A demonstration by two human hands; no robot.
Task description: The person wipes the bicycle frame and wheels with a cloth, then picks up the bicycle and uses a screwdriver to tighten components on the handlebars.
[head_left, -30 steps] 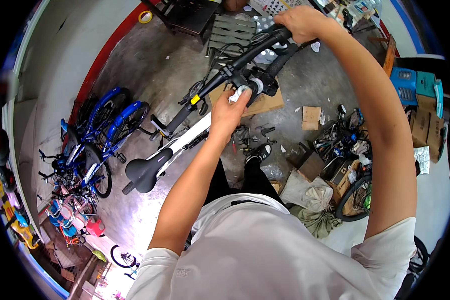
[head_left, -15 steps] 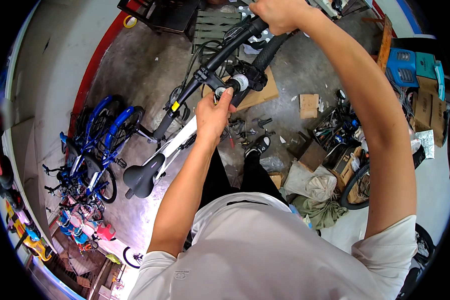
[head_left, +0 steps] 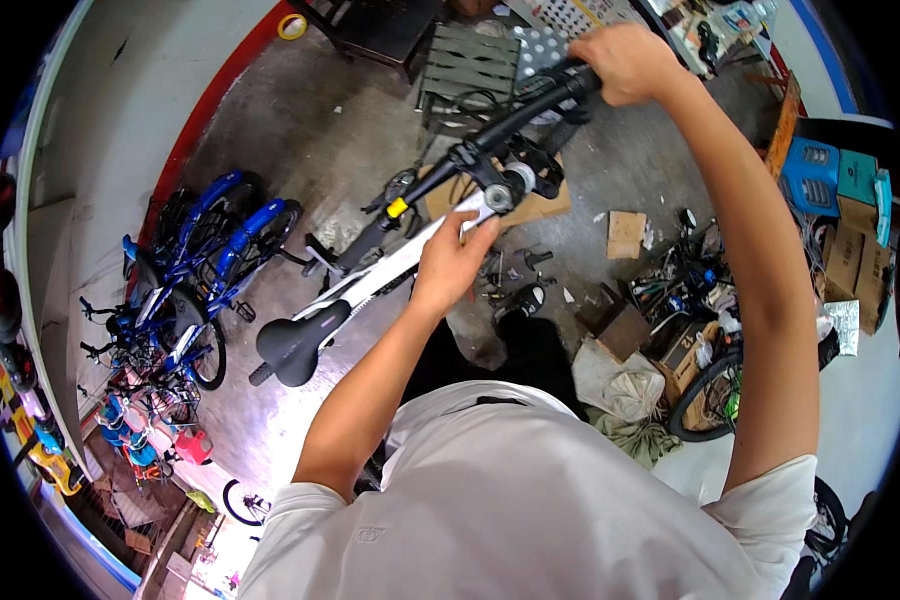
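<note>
A white bicycle frame (head_left: 385, 272) slants across the middle, with a black saddle (head_left: 300, 343) at its lower left end. My left hand (head_left: 448, 262) is closed around the frame tube just below the round silver headset (head_left: 498, 198), its thumb and forefinger uppermost. The black handlebar (head_left: 510, 122) runs from lower left to upper right, bearing a yellow tag near its left grip. At its far right end my right hand (head_left: 625, 65) is wrapped round the bar. The fork and front wheel are largely hidden beneath the handlebar.
Several blue bicycles (head_left: 235, 235) stand at left. Flattened cardboard (head_left: 545, 205) and loose tools lie on the floor beyond my feet. At right are a box of parts (head_left: 660, 265), a plastic bag (head_left: 625, 385), a wheel (head_left: 710, 395) and stacked boxes (head_left: 845, 255). A slatted stool (head_left: 470, 65) stands far ahead.
My left hand has gone from the headset and stem area down to the frame tube. The handlebar and my right hand have shifted right and slightly nearer in the picture.
</note>
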